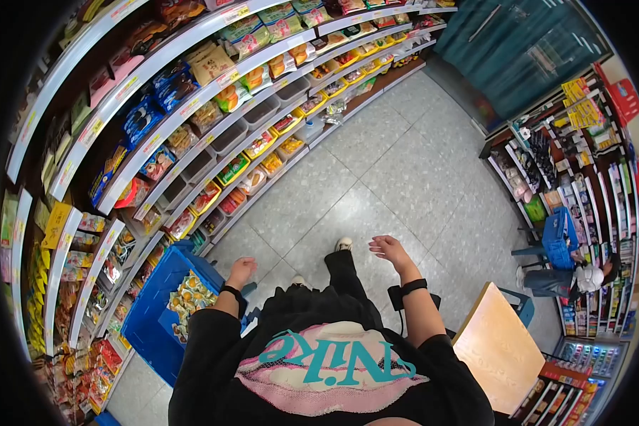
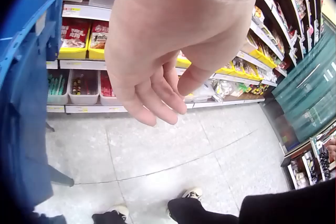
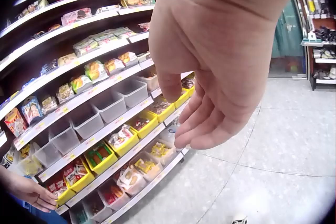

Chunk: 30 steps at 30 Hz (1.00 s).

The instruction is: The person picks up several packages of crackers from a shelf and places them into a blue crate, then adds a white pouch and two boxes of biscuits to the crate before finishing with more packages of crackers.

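Note:
My left hand [image 1: 241, 272] hangs in the air just right of a blue crate [image 1: 140, 328], its fingers loosely bent and holding nothing. Inside that crate lies a heap of small wrapped snacks [image 1: 192, 295]. The left wrist view shows the same hand [image 2: 176, 45] in front of the lower shelves, with the blue crate's side [image 2: 26, 134] close by. Out over the floor is my right hand [image 1: 390, 254], relaxed and touching nothing. In the right wrist view its fingers [image 3: 210, 127] droop in front of yellow bins [image 3: 147, 127] of packaged snacks.
Curved shelves [image 1: 263, 53] of packaged food run along the left, with clear plastic bins [image 3: 110, 107] lower down. A wooden tabletop [image 1: 500, 348] stands at my right. Farther right, a person [image 1: 554, 282] is beside a blue basket [image 1: 561, 238]. Grey floor tiles [image 1: 362, 160] stretch ahead towards a teal curtain [image 1: 518, 50].

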Tool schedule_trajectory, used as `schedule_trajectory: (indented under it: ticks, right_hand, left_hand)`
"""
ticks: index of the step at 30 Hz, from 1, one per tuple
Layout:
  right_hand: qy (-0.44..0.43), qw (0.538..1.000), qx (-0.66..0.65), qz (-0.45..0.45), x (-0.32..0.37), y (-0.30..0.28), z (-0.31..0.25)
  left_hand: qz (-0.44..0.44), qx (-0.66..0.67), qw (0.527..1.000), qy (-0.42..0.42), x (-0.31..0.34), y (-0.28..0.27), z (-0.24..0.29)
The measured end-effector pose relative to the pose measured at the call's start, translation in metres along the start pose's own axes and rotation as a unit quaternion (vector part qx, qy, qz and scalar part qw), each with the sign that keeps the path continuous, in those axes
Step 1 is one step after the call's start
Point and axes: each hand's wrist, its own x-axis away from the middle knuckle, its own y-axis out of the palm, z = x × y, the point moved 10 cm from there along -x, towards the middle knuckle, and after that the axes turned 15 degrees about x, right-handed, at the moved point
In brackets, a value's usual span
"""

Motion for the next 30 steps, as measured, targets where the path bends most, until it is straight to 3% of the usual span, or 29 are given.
schedule_trajectory:
  ticks: [3, 11, 15, 20, 30]
  right_hand:
    - [-0.007, 1.0, -0.009, -0.013, -0.02, -0.001, -0.013]
    - [-0.115, 0.988, 0.091, 0.039, -0.107, -0.12, -0.067]
    - [-0.118, 0.986, 0.12, 0.021, -0.135, -0.178, -0.094]
    - [-0.138, 0.985, 0.102, 0.023, -0.183, -0.238, -0.114]
    - [-0.157, 0.987, 0.043, 0.018, -0.23, -0.29, -0.183]
  left_hand:
    - [-0.003, 0.029, 0.999, 0.042, 0.003, 0.009, 0.042]
    - [-0.045, 0.054, 0.992, 0.108, -0.055, 0.168, 0.206]
    - [-0.049, 0.037, 0.989, 0.138, -0.086, 0.239, 0.287]
    - [-0.114, 0.09, 0.966, 0.213, -0.078, 0.329, 0.409]
    - [-0.146, 0.127, 0.946, 0.26, -0.075, 0.409, 0.554]
